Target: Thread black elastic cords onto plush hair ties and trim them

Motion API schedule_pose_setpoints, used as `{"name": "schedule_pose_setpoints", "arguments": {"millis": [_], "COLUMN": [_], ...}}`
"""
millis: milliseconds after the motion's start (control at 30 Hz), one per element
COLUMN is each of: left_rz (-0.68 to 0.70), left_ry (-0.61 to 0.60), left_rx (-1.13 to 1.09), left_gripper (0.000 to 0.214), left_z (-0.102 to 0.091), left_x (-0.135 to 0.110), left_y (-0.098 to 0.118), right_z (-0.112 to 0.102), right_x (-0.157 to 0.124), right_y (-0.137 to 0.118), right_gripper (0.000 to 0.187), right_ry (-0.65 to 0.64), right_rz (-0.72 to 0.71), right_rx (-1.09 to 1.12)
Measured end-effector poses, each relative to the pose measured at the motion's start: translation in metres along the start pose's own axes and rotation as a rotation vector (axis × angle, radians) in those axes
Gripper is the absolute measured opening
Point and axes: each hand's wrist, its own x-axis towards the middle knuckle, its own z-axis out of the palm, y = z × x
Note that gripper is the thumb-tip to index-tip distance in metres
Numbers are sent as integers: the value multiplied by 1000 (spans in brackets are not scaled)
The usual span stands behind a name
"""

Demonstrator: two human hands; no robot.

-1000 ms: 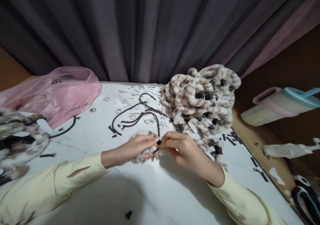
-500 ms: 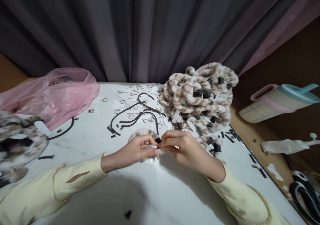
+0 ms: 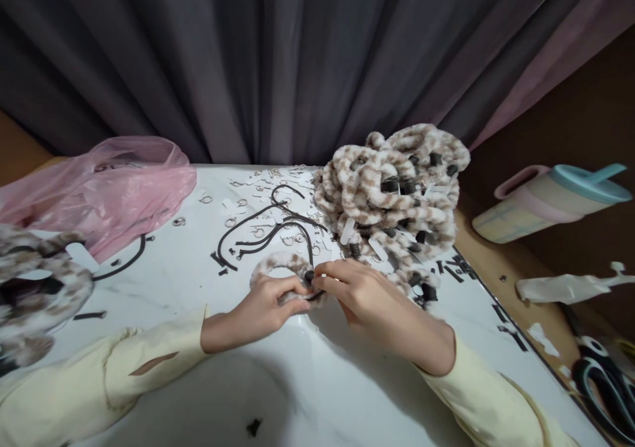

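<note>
A fuzzy brown-and-white hair band (image 3: 278, 264) lies on the white table (image 3: 347, 394) in front of me. My left hand (image 3: 265, 305) is closed around its near side. My right hand (image 3: 364, 295) pinches the black end piece (image 3: 309, 276) of the band between thumb and fingers. The two hands meet at that black piece. Just beyond them lie loose black cords (image 3: 270, 229) and small metal rings (image 3: 292, 239).
A big heap of fuzzy bands (image 3: 397, 202) stands at the back right. A pink plastic bag (image 3: 99, 186) and more fuzzy bands (image 3: 34, 288) are at the left. A pastel jug (image 3: 550, 202) and scissors (image 3: 600, 377) lie off the table's right edge. Dark curtain behind.
The fuzzy band has come up a little and its loop now shows above my left hand. Both hands have shifted slightly toward me while staying together at the black end.
</note>
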Motion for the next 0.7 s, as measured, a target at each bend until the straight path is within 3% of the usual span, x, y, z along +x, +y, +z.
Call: {"name": "schedule_pose_setpoints", "arguments": {"millis": [167, 300, 467, 533, 633, 700], "left_rz": [147, 111, 371, 411, 377, 247], "left_ry": [47, 18, 83, 83, 82, 88], "left_rx": [81, 25, 180, 188, 141, 85], "left_gripper": [3, 21, 24, 21, 15, 12], "left_z": [5, 7, 7, 8, 9, 9], "left_x": [-5, -9, -11, -11, -10, -9], "left_y": [-1, -1, -2, -2, -2, 1], "right_z": [4, 12, 20, 22, 25, 26], "right_x": [3, 5, 6, 7, 8, 9], "right_y": [-1, 3, 10, 11, 13, 13], "right_gripper": [18, 13, 14, 15, 16, 20], "right_ry": [93, 96, 84, 85, 83, 91], "right_rz": [-60, -52, -24, -21, -13, 12], "right_rx": [-82, -109, -23, 22, 67, 75]}}
